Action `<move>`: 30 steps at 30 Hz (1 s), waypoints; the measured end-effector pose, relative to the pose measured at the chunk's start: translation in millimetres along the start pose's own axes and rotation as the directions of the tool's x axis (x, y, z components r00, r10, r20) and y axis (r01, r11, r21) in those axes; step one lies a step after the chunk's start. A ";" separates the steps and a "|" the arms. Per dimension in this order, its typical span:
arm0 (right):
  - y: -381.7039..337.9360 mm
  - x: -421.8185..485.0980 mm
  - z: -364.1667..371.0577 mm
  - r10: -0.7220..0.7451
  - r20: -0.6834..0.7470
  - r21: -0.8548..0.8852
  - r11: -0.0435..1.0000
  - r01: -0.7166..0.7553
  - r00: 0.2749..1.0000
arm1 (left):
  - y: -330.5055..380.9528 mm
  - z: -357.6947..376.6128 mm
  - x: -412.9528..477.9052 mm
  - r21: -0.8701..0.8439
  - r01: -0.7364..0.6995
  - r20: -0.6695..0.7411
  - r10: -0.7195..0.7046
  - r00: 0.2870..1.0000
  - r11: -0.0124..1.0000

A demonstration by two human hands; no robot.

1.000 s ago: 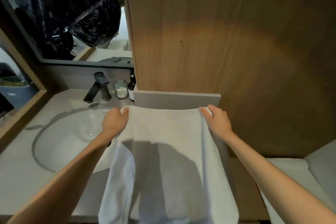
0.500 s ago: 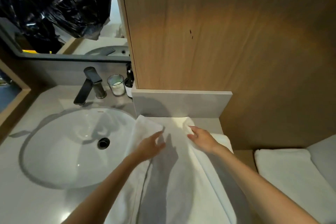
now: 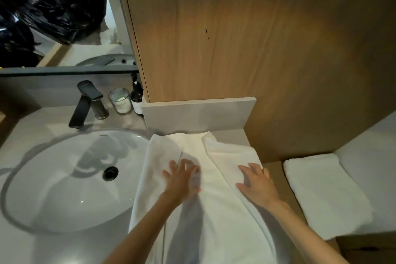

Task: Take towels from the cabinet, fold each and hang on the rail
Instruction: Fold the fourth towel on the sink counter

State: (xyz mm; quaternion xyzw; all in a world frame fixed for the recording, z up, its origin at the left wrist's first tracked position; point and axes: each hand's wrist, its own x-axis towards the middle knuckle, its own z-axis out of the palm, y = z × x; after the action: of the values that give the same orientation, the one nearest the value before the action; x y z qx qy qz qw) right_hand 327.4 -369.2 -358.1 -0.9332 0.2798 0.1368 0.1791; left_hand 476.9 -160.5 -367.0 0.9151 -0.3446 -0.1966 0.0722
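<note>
Head view puts the towel directly under both your hands, on the counter just right of the sink. Your left hand rests on the towel's middle with its fingers spread apart. It holds nothing, though the fingertips are blurred. Your right hand lies flat on the towel's right side, fingers straight and fanned out, palm down on the cloth.

The towel is white and plush. A lengthwise flap is folded over along its right side, and the flap's far corner sits near the top edge. The towel's left edge overlaps the rim of the sink.

Its long axis runs from the grey upstand at the back of the counter straight toward you, and the near end passes out of the bottom of the picture. The far end lies just short of the upstand.

A second, folded towel lies apart to the right, on a lower surface. Behind the sink stand a dark faucet, a glass candle and a dark bottle. A wooden panel rises above the upstand, with a mirror to its left.
</note>
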 end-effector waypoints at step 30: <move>-42.8 49.1 -29.2 -0.049 -0.222 -0.049 0.998 0.039 0.974 | -34.8 39.3 -39.0 0.117 0.171 -0.127 -0.156 0.979 0.978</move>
State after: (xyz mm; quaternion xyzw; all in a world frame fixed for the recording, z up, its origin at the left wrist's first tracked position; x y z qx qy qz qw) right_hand 395.9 -371.1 -338.3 -0.9524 0.2742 0.0334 0.1291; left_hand 455.0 -108.5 -400.1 0.9531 -0.2749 -0.1253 0.0175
